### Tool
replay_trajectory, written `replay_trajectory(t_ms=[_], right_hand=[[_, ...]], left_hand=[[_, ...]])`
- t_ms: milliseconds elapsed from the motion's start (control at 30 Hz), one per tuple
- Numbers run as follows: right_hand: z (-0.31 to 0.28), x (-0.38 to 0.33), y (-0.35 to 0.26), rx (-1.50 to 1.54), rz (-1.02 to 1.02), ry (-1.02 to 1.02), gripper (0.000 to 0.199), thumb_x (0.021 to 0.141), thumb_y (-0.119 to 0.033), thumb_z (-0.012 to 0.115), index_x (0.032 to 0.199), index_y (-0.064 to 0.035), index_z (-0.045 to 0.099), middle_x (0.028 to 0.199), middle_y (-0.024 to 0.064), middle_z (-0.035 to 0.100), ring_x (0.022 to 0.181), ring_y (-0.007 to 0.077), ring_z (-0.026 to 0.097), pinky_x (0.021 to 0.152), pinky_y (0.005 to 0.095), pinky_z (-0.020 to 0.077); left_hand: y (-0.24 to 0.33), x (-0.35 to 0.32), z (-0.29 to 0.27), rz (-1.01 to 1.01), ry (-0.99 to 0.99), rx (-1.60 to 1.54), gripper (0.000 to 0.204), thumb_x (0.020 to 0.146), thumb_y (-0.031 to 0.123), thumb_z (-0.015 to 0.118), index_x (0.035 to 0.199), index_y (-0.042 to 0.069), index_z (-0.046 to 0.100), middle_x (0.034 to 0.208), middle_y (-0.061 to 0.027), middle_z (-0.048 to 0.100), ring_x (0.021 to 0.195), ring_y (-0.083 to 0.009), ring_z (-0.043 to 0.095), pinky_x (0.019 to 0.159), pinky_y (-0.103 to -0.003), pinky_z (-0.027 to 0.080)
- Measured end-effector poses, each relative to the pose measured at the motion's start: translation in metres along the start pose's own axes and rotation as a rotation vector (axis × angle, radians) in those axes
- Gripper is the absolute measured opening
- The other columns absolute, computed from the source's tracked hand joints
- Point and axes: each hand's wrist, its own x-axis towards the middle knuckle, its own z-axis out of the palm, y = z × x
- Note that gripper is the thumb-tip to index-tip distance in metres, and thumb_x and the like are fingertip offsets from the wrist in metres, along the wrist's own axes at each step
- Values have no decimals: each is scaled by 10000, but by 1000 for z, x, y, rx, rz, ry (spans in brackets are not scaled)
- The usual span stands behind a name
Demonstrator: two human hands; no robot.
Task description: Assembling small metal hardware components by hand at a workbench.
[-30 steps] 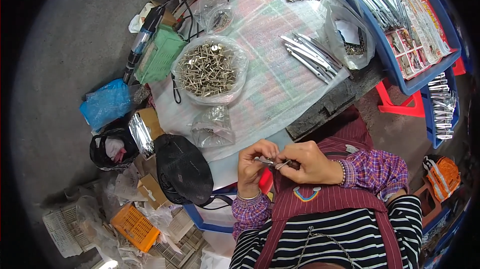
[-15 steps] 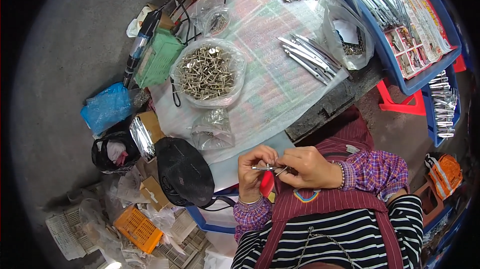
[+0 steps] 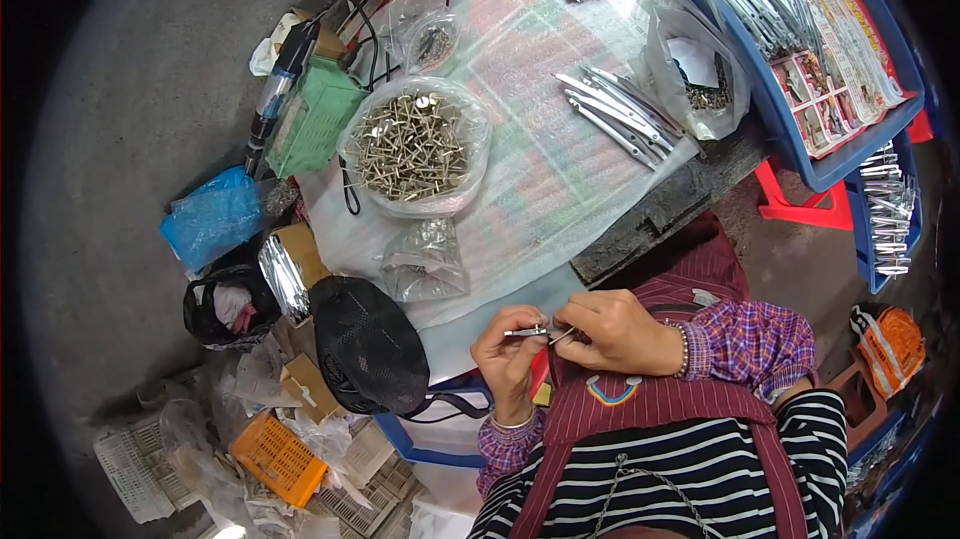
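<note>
Both hands are close together in front of my apron, just off the near edge of the table. My left hand (image 3: 508, 351) pinches a small silver metal part (image 3: 525, 333) between thumb and fingers, its narrow end pointing left. Beside it, my right hand (image 3: 618, 335) is closed with bent fingers, and a thin metal strip (image 3: 563, 335) shows at its fingertips. Whether the two metal pieces are joined I cannot tell, as the fingers hide part of them. Past the hands, a bag of brass-coloured headed pins (image 3: 415, 149) stands open on the table.
Long silver metal arms (image 3: 622, 117) lie on the plastic-covered table (image 3: 530, 179). A blue tray (image 3: 822, 174) with more arms stands at the right, over a red stool (image 3: 800, 204). A black mesh cap (image 3: 370, 344) and a small clear bag (image 3: 427, 264) are at the near left.
My left hand has shifted slightly left and its fingers have changed position around the metal part. My right hand has barely moved.
</note>
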Motion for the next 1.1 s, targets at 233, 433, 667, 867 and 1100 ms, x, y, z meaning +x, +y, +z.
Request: replay_trajectory(t_ms=[233,433,667,867,1100], right_hand=[[1,0,0,19,-1,-25,175,706,-102,681,779,-14,549,622,104,490,538,279,543,474,367,427],[0,1,-2,16,-21,-27,178,730,-116,684,807,-9,566,638,101,505,533,274,538,471,357,425],[-31,2,5,190,159,-113,180,845,-33,575,1014,28,577,744,120,584,668,226,602,602,299,462],[-47,-1,-8,611,530,-116,144,820,-26,623,948,35,596,807,97,659,717,121,631,633,240,488],[-45,-4,-1,512,291,-94,175,778,-19,668,944,24,635,812,85,651,719,127,618,656,235,485]], left_hand=[[-9,-7,10,152,132,-10,142,727,-31,642,853,-65,585,867,-144,581,812,-210,570,763,-302,462],[-10,-6,10,182,137,-70,127,726,-32,625,839,-64,577,853,-153,575,788,-212,563,758,-303,461],[-11,-2,11,169,120,-114,126,721,-34,618,834,-64,571,827,-152,572,766,-230,561,707,-334,476],[-16,2,8,198,31,-156,134,786,0,613,888,-70,563,833,-147,555,788,-243,555,716,-355,487],[-12,-1,15,81,-11,-247,194,806,-3,590,984,-65,545,849,-183,602,824,-281,602,807,-424,504]])
